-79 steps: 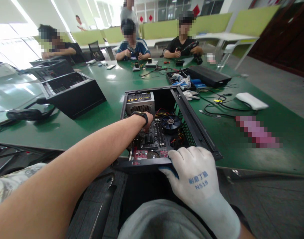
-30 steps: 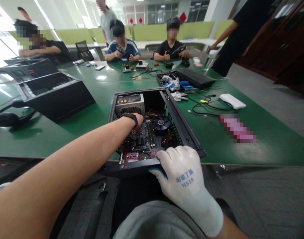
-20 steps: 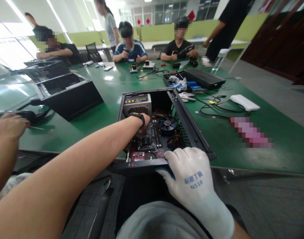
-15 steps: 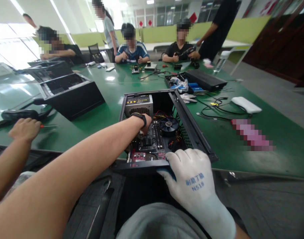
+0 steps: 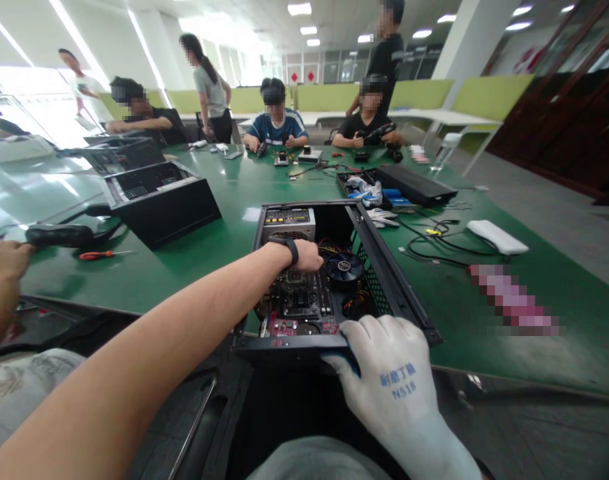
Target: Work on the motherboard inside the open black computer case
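An open black computer case (image 5: 404, 287) lies before me at the table's edge. My right hand (image 5: 384, 353), in a white glove, grips its near rim. My bare left hand (image 5: 310, 256), a black band on its wrist, reaches inside with curled fingers beside the fan. Its fingertips are hidden, and what they hold cannot be made out. Around it are the black cooling fan (image 5: 344, 268), thin coloured cables (image 5: 329, 249), the motherboard (image 5: 304, 297) and a grey power supply (image 5: 290, 223). A red circuit board (image 5: 284, 327) sits near the front rim.
At left, a co-worker's hand (image 5: 4, 267) is near a red screwdriver (image 5: 97, 255) and a black headset (image 5: 59, 235). Another case (image 5: 169, 207) stands behind them. Black cables (image 5: 424, 247), a white box (image 5: 497, 237) and gloves (image 5: 382, 217) lie right. People sit across the green table (image 5: 484, 300).
My left hand has moved right, from over the motherboard towards the fan. The co-worker's hand has let go of the screwdriver and drawn left. The view has tilted up; my right hand keeps its hold.
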Motion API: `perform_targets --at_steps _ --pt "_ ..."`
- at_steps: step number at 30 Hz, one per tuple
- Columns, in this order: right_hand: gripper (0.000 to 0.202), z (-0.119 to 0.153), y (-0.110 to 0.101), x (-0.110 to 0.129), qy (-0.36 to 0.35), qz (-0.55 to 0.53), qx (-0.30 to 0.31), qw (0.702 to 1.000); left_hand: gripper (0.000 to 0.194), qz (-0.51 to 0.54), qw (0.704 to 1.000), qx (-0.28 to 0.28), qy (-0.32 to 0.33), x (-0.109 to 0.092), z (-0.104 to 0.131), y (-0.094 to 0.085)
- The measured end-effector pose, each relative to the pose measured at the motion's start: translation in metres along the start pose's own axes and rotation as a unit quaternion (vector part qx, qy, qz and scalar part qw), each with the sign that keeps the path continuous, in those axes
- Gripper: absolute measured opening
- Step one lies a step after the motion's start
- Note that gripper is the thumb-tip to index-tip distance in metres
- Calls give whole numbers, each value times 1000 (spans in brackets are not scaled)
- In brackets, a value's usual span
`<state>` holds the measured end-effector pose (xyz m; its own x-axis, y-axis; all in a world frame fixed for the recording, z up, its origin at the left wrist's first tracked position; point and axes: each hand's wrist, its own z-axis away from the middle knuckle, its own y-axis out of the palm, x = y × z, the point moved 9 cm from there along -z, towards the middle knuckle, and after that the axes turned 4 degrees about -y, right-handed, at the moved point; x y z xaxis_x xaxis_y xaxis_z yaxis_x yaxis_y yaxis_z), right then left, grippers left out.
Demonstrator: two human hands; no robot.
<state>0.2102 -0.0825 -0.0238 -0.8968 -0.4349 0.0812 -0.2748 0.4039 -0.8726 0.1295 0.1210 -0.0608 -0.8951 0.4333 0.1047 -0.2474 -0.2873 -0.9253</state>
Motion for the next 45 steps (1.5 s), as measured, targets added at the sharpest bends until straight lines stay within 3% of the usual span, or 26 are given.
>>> perform_targets --at_steps 5,8,11,15,19,25,29,34,38,42,45 --pt "31 -40 20 -16 -7 40 31 999 47 33 989 -147 -12 20 12 -55" --pt "34 -83 39 -33 -12 80 44 996 43 67 970 -234 -19 38 28 -81" --pt "41 -135 65 -57 -4 103 53 993 45 121 945 -298 -52 61 47 -94" --pt "47 -213 105 -91 15 120 66 991 40 182 916 -349 -77 84 65 -95" --pt "51 -280 139 -117 43 137 96 985 37 218 906 -355 -74 94 70 -81" --pt "54 -330 165 -139 79 149 125 978 35 258 904 -337 -52 98 76 -51" --pt "55 -333 167 -141 70 147 132 978 32 272 902 -332 -48 104 77 -38" --pt "55 -306 155 -127 32 139 116 983 19 292 891 -343 -53 110 83 -40" --pt "52 -265 138 -109 20 137 94 986 5 311 881 -351 -58 106 90 -53" --pt "47 -213 112 -87 7 134 70 988 17 318 885 -333 -65 92 88 -65" --pt "43 -170 89 -71 -2 130 56 990 28 282 907 -307 -67 77 80 -69"
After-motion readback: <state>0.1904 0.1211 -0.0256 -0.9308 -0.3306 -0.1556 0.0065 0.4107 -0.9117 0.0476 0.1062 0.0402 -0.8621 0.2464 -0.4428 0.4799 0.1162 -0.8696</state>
